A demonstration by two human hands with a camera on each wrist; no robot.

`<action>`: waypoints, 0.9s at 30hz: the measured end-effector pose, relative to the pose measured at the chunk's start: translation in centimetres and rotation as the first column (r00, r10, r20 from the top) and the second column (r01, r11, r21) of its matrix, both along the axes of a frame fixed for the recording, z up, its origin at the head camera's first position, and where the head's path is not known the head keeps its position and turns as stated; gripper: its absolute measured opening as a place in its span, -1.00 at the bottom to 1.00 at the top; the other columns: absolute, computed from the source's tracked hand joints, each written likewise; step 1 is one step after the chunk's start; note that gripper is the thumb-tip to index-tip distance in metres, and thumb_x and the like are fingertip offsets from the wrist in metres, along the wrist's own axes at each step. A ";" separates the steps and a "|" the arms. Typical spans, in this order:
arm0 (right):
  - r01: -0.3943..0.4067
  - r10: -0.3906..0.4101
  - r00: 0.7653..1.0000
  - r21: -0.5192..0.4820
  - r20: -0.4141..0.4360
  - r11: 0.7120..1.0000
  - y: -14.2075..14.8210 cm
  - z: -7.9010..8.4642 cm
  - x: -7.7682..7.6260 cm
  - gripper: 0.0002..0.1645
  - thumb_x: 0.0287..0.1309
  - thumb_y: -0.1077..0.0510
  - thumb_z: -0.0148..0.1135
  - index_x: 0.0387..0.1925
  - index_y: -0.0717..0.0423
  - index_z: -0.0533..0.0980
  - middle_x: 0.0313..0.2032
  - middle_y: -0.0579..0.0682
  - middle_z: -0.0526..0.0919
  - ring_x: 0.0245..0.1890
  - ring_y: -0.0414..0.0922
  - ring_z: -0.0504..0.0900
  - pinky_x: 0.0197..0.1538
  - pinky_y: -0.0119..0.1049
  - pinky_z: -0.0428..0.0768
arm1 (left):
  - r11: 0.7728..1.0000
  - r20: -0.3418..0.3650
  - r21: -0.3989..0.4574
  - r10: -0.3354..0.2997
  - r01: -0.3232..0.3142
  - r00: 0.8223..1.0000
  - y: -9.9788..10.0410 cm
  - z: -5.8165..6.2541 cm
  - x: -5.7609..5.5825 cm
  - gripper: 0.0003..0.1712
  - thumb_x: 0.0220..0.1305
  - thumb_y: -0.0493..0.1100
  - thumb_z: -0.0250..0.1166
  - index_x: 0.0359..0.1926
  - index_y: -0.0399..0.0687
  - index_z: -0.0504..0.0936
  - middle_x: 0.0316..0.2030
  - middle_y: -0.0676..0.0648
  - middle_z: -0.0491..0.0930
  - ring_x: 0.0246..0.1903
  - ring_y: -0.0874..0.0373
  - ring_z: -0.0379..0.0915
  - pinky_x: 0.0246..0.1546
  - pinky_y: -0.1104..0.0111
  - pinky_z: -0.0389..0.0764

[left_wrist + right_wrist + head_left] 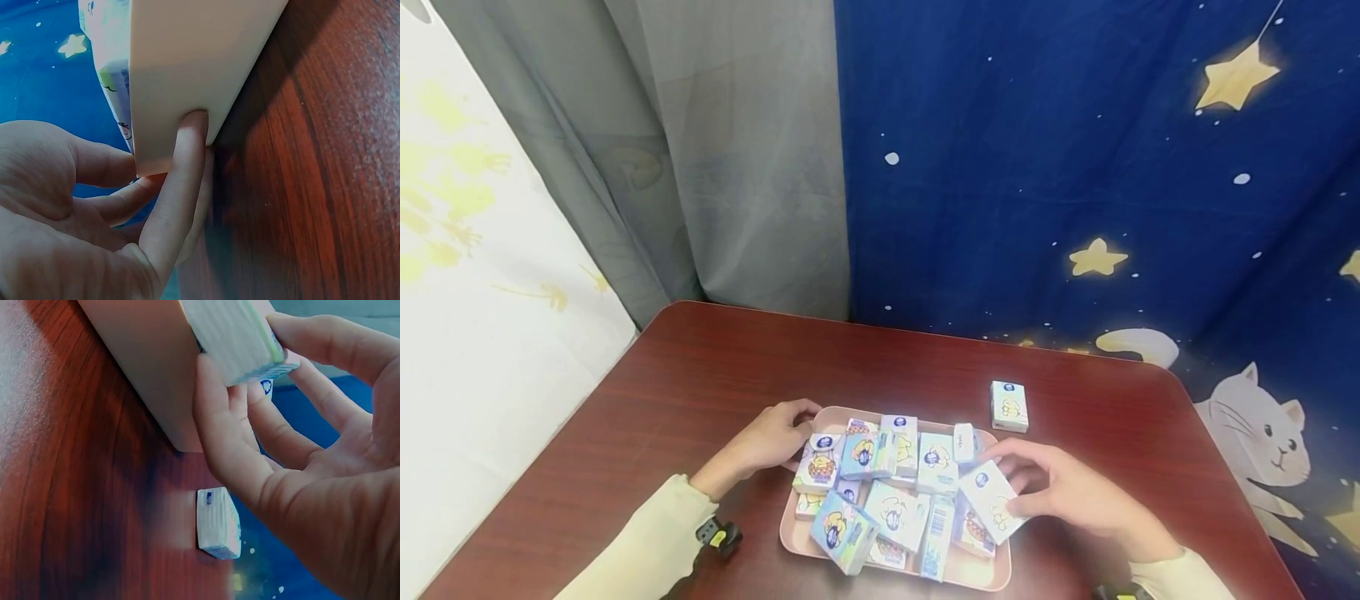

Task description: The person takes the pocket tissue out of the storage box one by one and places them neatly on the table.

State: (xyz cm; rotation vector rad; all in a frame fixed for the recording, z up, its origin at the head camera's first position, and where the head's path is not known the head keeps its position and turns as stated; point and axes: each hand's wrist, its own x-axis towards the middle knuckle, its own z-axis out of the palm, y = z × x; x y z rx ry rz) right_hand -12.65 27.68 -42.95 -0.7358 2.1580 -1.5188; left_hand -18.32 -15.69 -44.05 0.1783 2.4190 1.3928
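A pink tray (979, 575) is heaped with several small tissue packs printed with cartoon figures, some tilted over others. At its far left corner my left hand (775, 435) grips the tray; the left wrist view has the thumb at the rim and a fingertip against the outer wall (169, 75). On the other side, my right hand (1071, 493) pinches a white tissue pack (991, 500) between thumb and fingers, tilted over the tray's right edge. The right wrist view shows this pack's pale side (234, 340) close by the tray's wall (140, 356).
One more tissue pack (1009, 407) lies on the dark red wooden table (730, 367) beyond the tray's far right corner. Behind the table hang a grey curtain (752, 150) and a blue one (970, 167) with stars. A white patterned sheet (490, 333) stands at the left.
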 end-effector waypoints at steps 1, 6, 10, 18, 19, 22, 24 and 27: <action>0.004 -0.003 1.000 -0.021 0.021 1.000 0.2 -0.1 -0.1 -0.33 0.21 0.38 0.51 0.36 0.19 0.58 0.02 0.24 0.73 -0.06 0.09 0.76 0.03 -0.17 0.76 | 1.000 -0.002 -0.001 -0.002 0.002 1.000 0.0 0.0 0.0 -0.65 0.65 -0.31 0.16 0.31 -0.33 0.62 -0.22 -0.16 0.65 -0.34 0.06 0.69 -0.44 0.18 0.81; 0.052 -0.042 0.994 -0.102 0.098 0.993 0.9 -0.8 -0.2 -0.34 0.23 0.40 0.46 0.36 0.34 0.52 0.06 0.32 0.72 -0.04 0.09 0.78 0.00 -0.15 0.78 | 1.000 -0.006 0.004 -0.006 0.007 1.000 0.0 -0.1 -0.2 -0.65 0.65 -0.30 0.17 0.32 -0.32 0.61 -0.21 -0.15 0.65 -0.34 0.07 0.69 -0.45 0.17 0.81; 0.102 -0.083 0.986 -0.129 0.144 0.986 1.5 -1.1 -0.4 -0.30 0.22 0.44 0.43 0.38 0.42 0.44 0.07 0.31 0.71 -0.04 0.08 0.78 -0.01 -0.12 0.80 | 1.000 -0.005 0.010 -0.008 0.008 1.000 0.0 -0.1 -0.2 -0.65 0.65 -0.30 0.17 0.32 -0.32 0.62 -0.22 -0.15 0.66 -0.35 0.07 0.69 -0.45 0.18 0.81; 0.164 -0.072 0.947 -0.279 0.313 0.946 2.5 -1.4 -0.9 -0.32 0.22 0.55 0.27 0.35 0.13 0.52 0.11 0.17 0.72 0.01 0.02 0.79 0.01 0.05 0.81 | 1.000 -0.004 0.013 -0.012 0.012 1.000 -0.1 -0.2 -0.2 -0.65 0.65 -0.31 0.16 0.32 -0.33 0.61 -0.21 -0.16 0.66 -0.33 0.06 0.69 -0.44 0.17 0.81; 0.179 -0.082 0.943 -0.284 0.323 0.942 2.6 -1.4 -1.0 -0.31 0.22 0.56 0.25 0.33 0.07 0.53 0.11 0.14 0.72 0.01 0.02 0.79 0.01 0.05 0.81 | 1.000 -0.005 0.013 -0.013 0.013 1.000 -0.1 -0.2 -0.2 -0.65 0.65 -0.31 0.16 0.32 -0.33 0.61 -0.20 -0.15 0.66 -0.33 0.06 0.69 -0.44 0.17 0.81; 0.235 -0.133 0.931 -0.279 0.340 0.931 3.1 -1.6 -1.1 -0.29 0.24 0.57 0.20 0.32 -0.04 0.54 0.12 0.08 0.72 0.02 0.02 0.78 0.01 0.05 0.81 | 1.000 -0.006 0.015 -0.013 0.013 1.000 -0.1 -0.2 -0.2 -0.65 0.65 -0.30 0.17 0.31 -0.32 0.62 -0.21 -0.15 0.66 -0.33 0.07 0.69 -0.44 0.17 0.81; 0.281 -0.180 0.919 -0.263 0.350 0.923 3.3 -1.7 -1.2 -0.28 0.25 0.57 0.19 0.30 -0.10 0.54 0.12 0.05 0.72 0.02 0.01 0.77 0.01 0.04 0.81 | 1.000 -0.007 0.013 -0.012 0.012 1.000 -0.1 -0.2 -0.2 -0.65 0.65 -0.30 0.17 0.32 -0.32 0.62 -0.20 -0.15 0.66 -0.33 0.07 0.69 -0.45 0.16 0.81; 0.350 -0.250 0.896 -0.239 0.367 0.906 3.6 -1.7 -1.3 -0.28 0.27 0.56 0.17 0.29 -0.15 0.54 0.11 0.01 0.70 0.01 0.00 0.75 0.01 0.01 0.80 | 1.000 -0.006 0.011 -0.012 0.012 1.000 -0.1 -0.3 -0.2 -0.65 0.65 -0.30 0.17 0.32 -0.32 0.61 -0.20 -0.15 0.65 -0.34 0.07 0.69 -0.44 0.16 0.81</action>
